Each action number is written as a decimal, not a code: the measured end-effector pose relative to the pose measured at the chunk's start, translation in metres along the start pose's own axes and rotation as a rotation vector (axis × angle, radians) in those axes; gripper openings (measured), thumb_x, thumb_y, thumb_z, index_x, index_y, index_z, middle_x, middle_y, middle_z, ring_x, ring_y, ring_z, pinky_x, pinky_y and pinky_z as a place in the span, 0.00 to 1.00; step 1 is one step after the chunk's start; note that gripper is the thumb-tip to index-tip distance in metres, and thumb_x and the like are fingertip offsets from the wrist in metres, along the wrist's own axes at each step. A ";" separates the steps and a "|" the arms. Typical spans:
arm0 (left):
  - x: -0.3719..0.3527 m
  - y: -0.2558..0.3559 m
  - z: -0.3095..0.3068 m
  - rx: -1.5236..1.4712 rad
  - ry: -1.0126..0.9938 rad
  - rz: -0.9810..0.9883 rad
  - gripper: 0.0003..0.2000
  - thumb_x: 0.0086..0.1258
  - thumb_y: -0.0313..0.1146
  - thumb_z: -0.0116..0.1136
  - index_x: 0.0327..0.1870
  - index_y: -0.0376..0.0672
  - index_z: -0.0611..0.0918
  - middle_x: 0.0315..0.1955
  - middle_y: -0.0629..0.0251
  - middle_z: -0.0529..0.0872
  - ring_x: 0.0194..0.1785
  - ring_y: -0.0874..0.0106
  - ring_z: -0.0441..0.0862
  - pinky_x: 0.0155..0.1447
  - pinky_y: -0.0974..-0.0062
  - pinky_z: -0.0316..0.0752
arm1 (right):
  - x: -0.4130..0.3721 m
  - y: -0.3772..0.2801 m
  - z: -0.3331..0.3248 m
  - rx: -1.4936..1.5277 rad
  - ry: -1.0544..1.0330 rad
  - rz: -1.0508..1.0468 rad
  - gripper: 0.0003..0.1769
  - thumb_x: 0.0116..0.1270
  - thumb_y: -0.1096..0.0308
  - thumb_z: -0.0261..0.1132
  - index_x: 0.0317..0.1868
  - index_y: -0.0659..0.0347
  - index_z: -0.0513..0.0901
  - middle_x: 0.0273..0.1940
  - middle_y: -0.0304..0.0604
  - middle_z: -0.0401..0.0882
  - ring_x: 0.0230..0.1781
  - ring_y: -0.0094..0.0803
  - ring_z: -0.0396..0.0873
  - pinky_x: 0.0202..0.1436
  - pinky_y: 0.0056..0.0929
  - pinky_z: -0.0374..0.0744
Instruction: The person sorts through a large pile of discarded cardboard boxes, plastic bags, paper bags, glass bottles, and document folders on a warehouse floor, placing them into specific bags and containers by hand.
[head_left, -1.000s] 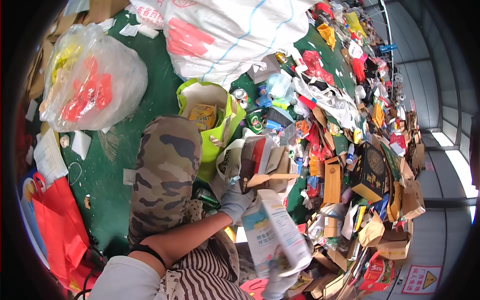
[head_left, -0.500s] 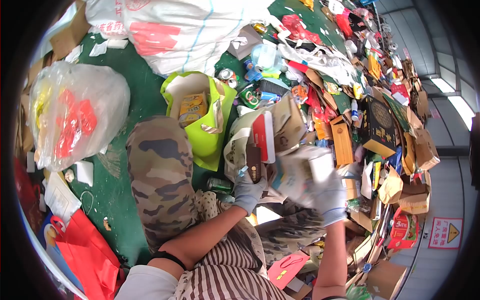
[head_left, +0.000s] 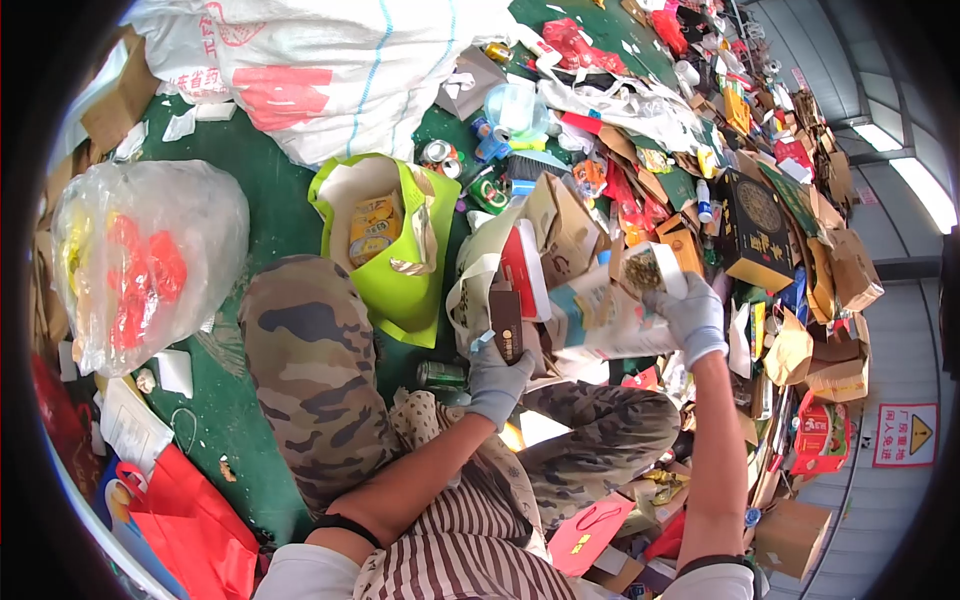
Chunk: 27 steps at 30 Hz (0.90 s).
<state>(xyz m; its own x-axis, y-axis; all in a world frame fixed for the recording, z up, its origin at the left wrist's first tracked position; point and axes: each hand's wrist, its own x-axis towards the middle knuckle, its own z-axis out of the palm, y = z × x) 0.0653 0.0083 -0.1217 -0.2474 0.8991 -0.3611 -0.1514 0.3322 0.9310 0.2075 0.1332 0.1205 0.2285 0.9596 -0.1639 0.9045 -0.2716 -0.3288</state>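
In a grey-white glove, my right hand [head_left: 693,318] grips a white printed carton [head_left: 622,325] by its right side. The carton is tilted, and brownish stuff shows in its end. My left hand [head_left: 498,387], gloved too, is closed on the near edge of a cream bag [head_left: 468,300], beside a narrow dark brown box [head_left: 506,325]; its fingertips are partly hidden. A red-and-white box [head_left: 527,270] and folded brown cardboard [head_left: 568,235] stick up from the bag. Left of it stands a lime-green bag [head_left: 418,290] with a yellow box [head_left: 376,230] inside.
A big white woven sack [head_left: 330,70] lies at the top, and a clear plastic bag [head_left: 190,230] at the left. A green can [head_left: 441,376] rests near my left hand. Piled cardboard and packaging, with a black box [head_left: 757,230], line the right. A red bag [head_left: 190,525] lies lower left.
My right hand has moved up and right with the white carton, which was blurred by motion before. My left hand stays on the cream bag.
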 end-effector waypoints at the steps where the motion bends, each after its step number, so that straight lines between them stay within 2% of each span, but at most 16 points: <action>1: -0.001 0.001 0.002 0.017 -0.031 -0.015 0.25 0.50 0.32 0.64 0.51 0.39 0.70 0.48 0.49 0.74 0.51 0.53 0.72 0.56 0.60 0.68 | -0.008 -0.002 0.006 -0.246 0.107 -0.027 0.25 0.43 0.55 0.75 0.38 0.61 0.80 0.35 0.50 0.83 0.36 0.43 0.82 0.40 0.37 0.79; 2: -0.001 -0.003 0.005 -0.030 -0.028 -0.059 0.25 0.51 0.32 0.64 0.51 0.40 0.70 0.47 0.50 0.75 0.50 0.54 0.73 0.55 0.60 0.69 | -0.026 -0.007 0.023 -0.323 0.101 -0.099 0.25 0.46 0.53 0.73 0.40 0.60 0.77 0.35 0.53 0.82 0.36 0.46 0.82 0.40 0.39 0.79; 6: -0.006 0.042 -0.008 -0.249 -0.105 -0.401 0.24 0.53 0.33 0.64 0.51 0.40 0.70 0.40 0.54 0.79 0.41 0.56 0.78 0.48 0.61 0.73 | -0.060 -0.017 0.052 -0.275 0.049 0.002 0.28 0.48 0.52 0.70 0.45 0.61 0.73 0.36 0.56 0.81 0.38 0.51 0.80 0.43 0.42 0.78; 7: -0.004 0.010 0.004 -0.167 -0.018 -0.117 0.25 0.52 0.38 0.65 0.50 0.41 0.71 0.35 0.56 0.80 0.36 0.57 0.79 0.44 0.61 0.74 | -0.058 -0.015 0.049 -0.223 0.029 0.025 0.29 0.48 0.52 0.69 0.46 0.61 0.73 0.36 0.56 0.81 0.38 0.51 0.80 0.44 0.42 0.77; 8: -0.001 0.000 0.007 -0.075 0.017 -0.011 0.25 0.52 0.39 0.66 0.49 0.40 0.71 0.37 0.54 0.80 0.38 0.56 0.79 0.45 0.61 0.74 | -0.055 -0.018 0.037 -0.249 -0.049 0.002 0.28 0.49 0.54 0.69 0.46 0.62 0.73 0.37 0.56 0.81 0.39 0.52 0.80 0.44 0.42 0.77; 9: 0.003 -0.010 0.009 0.022 0.062 0.091 0.25 0.52 0.41 0.66 0.48 0.40 0.72 0.38 0.52 0.80 0.39 0.55 0.79 0.47 0.60 0.73 | -0.060 -0.037 0.019 -0.224 -0.027 -0.088 0.28 0.48 0.55 0.70 0.46 0.63 0.73 0.37 0.56 0.82 0.39 0.50 0.81 0.43 0.41 0.78; 10: 0.004 -0.002 0.004 0.046 0.078 0.106 0.24 0.52 0.39 0.66 0.48 0.39 0.72 0.39 0.52 0.79 0.40 0.56 0.79 0.47 0.61 0.73 | -0.070 -0.055 0.004 -0.205 -0.014 -0.182 0.29 0.47 0.56 0.70 0.46 0.64 0.73 0.37 0.56 0.82 0.38 0.49 0.81 0.42 0.40 0.78; 12: 0.006 0.001 0.000 0.093 0.092 0.050 0.24 0.50 0.35 0.66 0.48 0.37 0.72 0.40 0.53 0.79 0.41 0.61 0.78 0.47 0.64 0.73 | -0.093 -0.066 0.004 0.147 -0.031 -0.199 0.30 0.45 0.59 0.72 0.46 0.66 0.73 0.36 0.54 0.82 0.38 0.45 0.82 0.41 0.36 0.78; 14: -0.003 0.009 -0.009 0.163 0.091 0.158 0.27 0.49 0.35 0.66 0.51 0.37 0.70 0.43 0.50 0.76 0.46 0.58 0.76 0.50 0.63 0.71 | -0.077 -0.005 0.050 0.235 -0.010 -0.114 0.30 0.43 0.61 0.73 0.45 0.66 0.74 0.35 0.53 0.82 0.37 0.43 0.82 0.41 0.34 0.79; 17: -0.013 0.009 -0.007 0.241 0.096 0.269 0.33 0.48 0.36 0.65 0.57 0.38 0.68 0.47 0.44 0.74 0.49 0.51 0.74 0.54 0.59 0.70 | -0.064 0.003 0.043 -0.097 0.029 -0.106 0.29 0.44 0.57 0.73 0.44 0.64 0.75 0.36 0.55 0.82 0.37 0.46 0.82 0.41 0.37 0.78; 19: -0.013 0.024 -0.007 0.198 0.028 0.233 0.36 0.47 0.35 0.65 0.61 0.38 0.64 0.49 0.44 0.73 0.51 0.51 0.73 0.56 0.61 0.69 | -0.040 0.013 0.027 -0.405 0.105 -0.123 0.28 0.43 0.55 0.73 0.42 0.63 0.76 0.36 0.56 0.81 0.37 0.48 0.81 0.41 0.39 0.78; 20: -0.011 0.029 -0.006 0.168 -0.014 0.206 0.37 0.47 0.34 0.65 0.62 0.37 0.63 0.49 0.45 0.73 0.52 0.52 0.73 0.57 0.62 0.68 | -0.023 0.013 0.007 -0.308 0.170 -0.122 0.28 0.44 0.51 0.71 0.41 0.62 0.78 0.35 0.55 0.81 0.36 0.49 0.80 0.40 0.41 0.78; 22: -0.006 0.027 -0.002 0.163 -0.025 0.187 0.36 0.47 0.32 0.65 0.60 0.37 0.64 0.48 0.47 0.73 0.52 0.55 0.73 0.56 0.65 0.69 | -0.003 0.007 -0.008 0.200 0.081 0.096 0.24 0.50 0.51 0.66 0.40 0.62 0.79 0.28 0.52 0.81 0.37 0.48 0.81 0.42 0.40 0.77; 24: -0.005 0.011 0.006 0.248 0.065 0.250 0.34 0.47 0.30 0.64 0.59 0.37 0.65 0.46 0.50 0.74 0.52 0.57 0.74 0.55 0.66 0.70 | -0.021 -0.023 0.019 -0.813 -0.217 -0.362 0.31 0.51 0.50 0.65 0.49 0.64 0.76 0.33 0.53 0.81 0.39 0.47 0.81 0.44 0.40 0.78; 25: -0.012 0.007 0.007 0.237 0.037 0.237 0.34 0.48 0.29 0.63 0.60 0.38 0.64 0.45 0.51 0.75 0.50 0.58 0.75 0.53 0.66 0.72 | -0.040 -0.019 0.061 -0.662 -0.125 -0.248 0.35 0.50 0.50 0.66 0.54 0.65 0.72 0.38 0.54 0.80 0.40 0.49 0.80 0.46 0.40 0.78; 27: -0.011 0.004 0.008 -0.042 -0.038 0.200 0.33 0.49 0.25 0.61 0.60 0.40 0.63 0.39 0.57 0.77 0.38 0.63 0.77 0.44 0.69 0.75 | -0.050 0.007 0.134 -0.508 0.129 -0.277 0.44 0.49 0.49 0.67 0.63 0.63 0.63 0.46 0.56 0.77 0.42 0.52 0.79 0.49 0.40 0.77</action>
<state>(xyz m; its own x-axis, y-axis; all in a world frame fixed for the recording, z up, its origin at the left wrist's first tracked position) 0.0752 0.0026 -0.1133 -0.2403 0.9563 -0.1667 -0.1431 0.1349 0.9805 0.1547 0.0737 0.0018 -0.0277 0.9996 -0.0107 0.9885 0.0290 0.1483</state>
